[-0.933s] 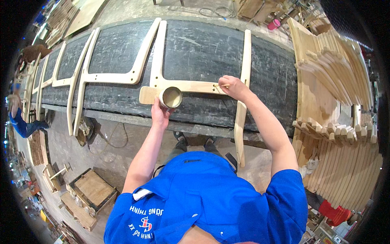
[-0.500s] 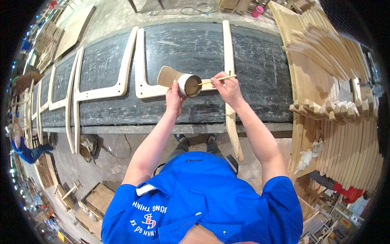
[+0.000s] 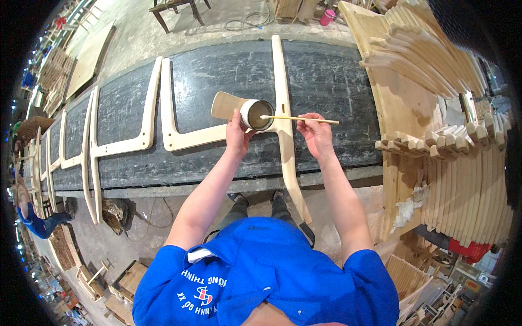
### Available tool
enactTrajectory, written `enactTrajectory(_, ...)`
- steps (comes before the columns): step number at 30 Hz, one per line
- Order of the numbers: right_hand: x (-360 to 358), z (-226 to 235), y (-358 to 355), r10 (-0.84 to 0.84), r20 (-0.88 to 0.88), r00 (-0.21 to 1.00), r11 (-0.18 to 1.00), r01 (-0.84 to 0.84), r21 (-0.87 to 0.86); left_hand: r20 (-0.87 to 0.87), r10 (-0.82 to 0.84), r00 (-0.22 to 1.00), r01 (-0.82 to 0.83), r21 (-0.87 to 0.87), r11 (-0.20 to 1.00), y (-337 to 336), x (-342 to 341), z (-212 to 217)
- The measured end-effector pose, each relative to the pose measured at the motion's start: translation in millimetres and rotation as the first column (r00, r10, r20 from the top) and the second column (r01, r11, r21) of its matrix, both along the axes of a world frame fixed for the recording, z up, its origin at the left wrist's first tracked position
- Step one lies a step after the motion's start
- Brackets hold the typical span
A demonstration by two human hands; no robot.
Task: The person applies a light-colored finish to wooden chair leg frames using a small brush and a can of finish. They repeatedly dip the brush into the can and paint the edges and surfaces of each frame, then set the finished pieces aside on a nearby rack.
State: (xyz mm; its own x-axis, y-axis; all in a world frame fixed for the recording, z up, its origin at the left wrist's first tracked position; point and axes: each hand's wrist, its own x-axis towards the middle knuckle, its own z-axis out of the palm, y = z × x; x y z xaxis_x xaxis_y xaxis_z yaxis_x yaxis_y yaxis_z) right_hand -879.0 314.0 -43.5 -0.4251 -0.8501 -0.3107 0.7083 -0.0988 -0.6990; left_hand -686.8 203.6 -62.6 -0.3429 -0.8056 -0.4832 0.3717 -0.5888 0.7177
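Observation:
My left hand (image 3: 237,136) is closed round a white cup (image 3: 244,114) whose opening shows a brownish liquid. A flat, tan paddle-shaped piece (image 3: 225,105) sticks out to the left of the cup; whether it is fixed to it I cannot tell. Between the fingers of my right hand (image 3: 316,135) is a thin wooden stick (image 3: 299,118), held nearly level. Its pale, blobby tip is over the cup's mouth. Under both hands lies a light wooden chair-side frame (image 3: 198,139) with a long curved leg (image 3: 280,81) and small holes.
A dark, scuffed worktable (image 3: 228,65) carries several more such frames (image 3: 125,146) to the left. Stacked wooden parts (image 3: 435,60) and a white crumpled cloth (image 3: 405,212) are at the right. Beyond the table stand a dark stool (image 3: 174,8) and a pink container (image 3: 327,17). Another person (image 3: 41,217) is far left.
My right hand has shifted slightly right and down, drawing the stick's pale tip up out of the liquid. The table and frames appear lower and further left in view.

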Motion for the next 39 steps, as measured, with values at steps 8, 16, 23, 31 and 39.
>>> enactTrajectory(8,-14,-17,-3,-0.136,0.024,0.990,0.960,0.126,0.250,-0.037,-0.028,0.999,0.029,0.042,0.999,5,-46,-6)
enactTrajectory(16,-48,10,-40,0.112,-0.875,0.470,0.982,0.080,0.169,-0.003,0.157,0.988,-0.156,0.133,0.979,0,1,-36)
enactTrajectory(23,-36,7,-64,0.267,-0.961,-0.069,0.963,-0.019,0.269,-0.041,0.262,0.964,-0.253,0.153,0.955,23,74,-51)
enactTrajectory(31,-34,-19,-78,0.281,-0.951,-0.130,0.955,-0.064,0.291,-0.013,0.329,0.944,-0.324,0.142,0.935,35,109,-61)
enactTrajectory(39,-29,-12,-89,0.346,-0.933,-0.104,0.911,-0.199,0.360,-0.022,0.323,0.946,-0.317,0.144,0.937,42,121,-61)
